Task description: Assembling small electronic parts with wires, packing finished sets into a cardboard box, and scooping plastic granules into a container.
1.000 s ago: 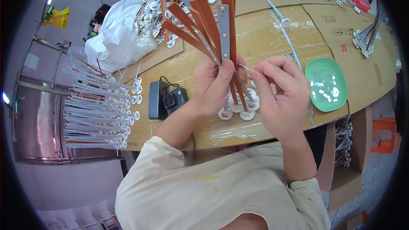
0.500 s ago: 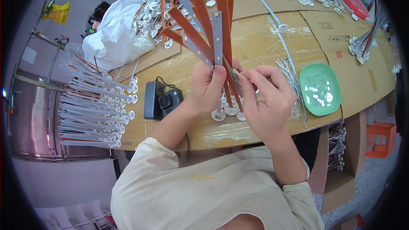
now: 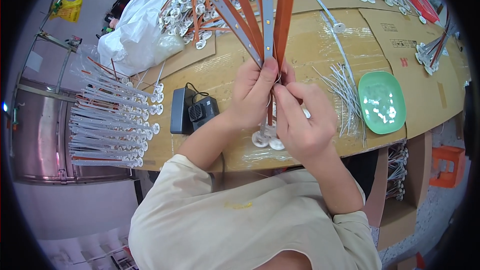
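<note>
several orange-and-grey strips (image 3: 268, 22), small yellow squares dotted along the grey faces, stand in one bundle above the middle of the bench (image 3: 320, 40), fanned out at the top and gathered at the waist. round white discs (image 3: 260, 139) hang at their lower ends, partly hidden by the right hand (image 3: 309, 117). the left hand (image 3: 254, 92) closes its grip around the bundle, thumb laid along the front grey strip. the right hand's grip has thumb and forefinger pinched close against the gathered part, by a thin pale tie (image 3: 278, 78); how firmly they hold it i cannot tell. to the right lie loose white ties (image 3: 345, 97), just beside a green dish (image 3: 382, 90). to the left sits a dark box (image 3: 182, 111) next to a vented device (image 3: 203, 112), then a row of disc-ended strips (image 3: 107, 132). a white plastic bag (image 3: 131, 40) lies farther back, near another heap of strips (image 3: 187, 12).
</note>
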`<action>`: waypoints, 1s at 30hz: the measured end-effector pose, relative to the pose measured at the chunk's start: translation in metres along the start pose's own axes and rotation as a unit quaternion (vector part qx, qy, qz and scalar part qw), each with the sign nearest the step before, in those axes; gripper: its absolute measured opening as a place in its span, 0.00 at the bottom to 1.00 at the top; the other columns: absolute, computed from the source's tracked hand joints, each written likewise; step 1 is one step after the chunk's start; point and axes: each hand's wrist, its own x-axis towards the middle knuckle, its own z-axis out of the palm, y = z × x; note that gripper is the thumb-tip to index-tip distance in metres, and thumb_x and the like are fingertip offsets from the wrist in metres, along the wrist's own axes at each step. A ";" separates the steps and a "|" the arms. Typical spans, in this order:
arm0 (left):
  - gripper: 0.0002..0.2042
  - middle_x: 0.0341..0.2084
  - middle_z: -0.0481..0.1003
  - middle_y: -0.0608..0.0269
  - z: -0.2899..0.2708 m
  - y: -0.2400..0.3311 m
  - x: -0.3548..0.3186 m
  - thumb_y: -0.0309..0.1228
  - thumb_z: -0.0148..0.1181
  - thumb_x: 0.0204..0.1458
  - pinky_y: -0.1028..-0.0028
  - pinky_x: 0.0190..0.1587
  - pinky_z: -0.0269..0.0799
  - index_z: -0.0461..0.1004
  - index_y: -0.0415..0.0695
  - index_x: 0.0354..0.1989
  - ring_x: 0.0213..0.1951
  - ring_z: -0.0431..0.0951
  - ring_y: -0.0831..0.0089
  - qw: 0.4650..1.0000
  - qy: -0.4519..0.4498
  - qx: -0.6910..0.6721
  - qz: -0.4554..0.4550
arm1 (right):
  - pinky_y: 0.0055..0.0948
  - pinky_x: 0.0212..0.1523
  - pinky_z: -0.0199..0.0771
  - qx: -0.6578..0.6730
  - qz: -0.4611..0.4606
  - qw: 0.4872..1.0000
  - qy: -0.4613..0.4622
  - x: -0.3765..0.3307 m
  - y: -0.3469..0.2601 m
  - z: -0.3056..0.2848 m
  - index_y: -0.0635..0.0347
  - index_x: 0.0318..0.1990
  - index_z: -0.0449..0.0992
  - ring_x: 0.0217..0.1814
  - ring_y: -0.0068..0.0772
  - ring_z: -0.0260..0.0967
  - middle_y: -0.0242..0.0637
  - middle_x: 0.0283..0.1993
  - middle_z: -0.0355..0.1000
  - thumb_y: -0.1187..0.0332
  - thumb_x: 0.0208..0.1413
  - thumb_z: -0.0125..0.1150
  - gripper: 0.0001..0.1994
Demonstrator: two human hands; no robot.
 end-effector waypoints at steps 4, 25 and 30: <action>0.14 0.26 0.69 0.62 -0.003 0.000 0.001 0.38 0.37 0.66 0.78 0.33 0.64 0.64 0.41 0.37 0.28 0.66 0.78 0.998 -0.021 0.067 0.005 | 0.26 0.24 0.68 0.023 -0.060 0.998 0.010 0.003 0.008 -0.003 0.69 0.34 0.77 0.28 0.35 0.69 0.38 0.31 0.69 0.83 0.37 0.67 0.12; 0.16 0.25 0.67 0.68 0.004 0.015 -0.002 0.40 0.39 0.66 0.79 0.31 0.65 0.68 0.40 0.36 0.29 0.66 0.82 0.998 -0.052 -0.005 -0.046 | 0.22 0.24 0.69 0.202 0.149 0.954 -0.166 0.053 0.020 -0.041 0.68 0.30 0.77 0.26 0.28 0.71 0.39 0.30 0.74 0.80 0.44 0.64 0.04; 0.16 0.25 0.66 0.68 -0.003 0.007 0.000 0.42 0.40 0.66 0.78 0.32 0.66 0.66 0.41 0.35 0.29 0.66 0.82 0.997 -0.058 -0.020 -0.048 | 0.20 0.25 0.69 0.249 0.263 0.923 -0.129 0.031 0.024 -0.030 0.68 0.31 0.77 0.27 0.24 0.70 0.37 0.31 0.74 0.81 0.45 0.64 0.05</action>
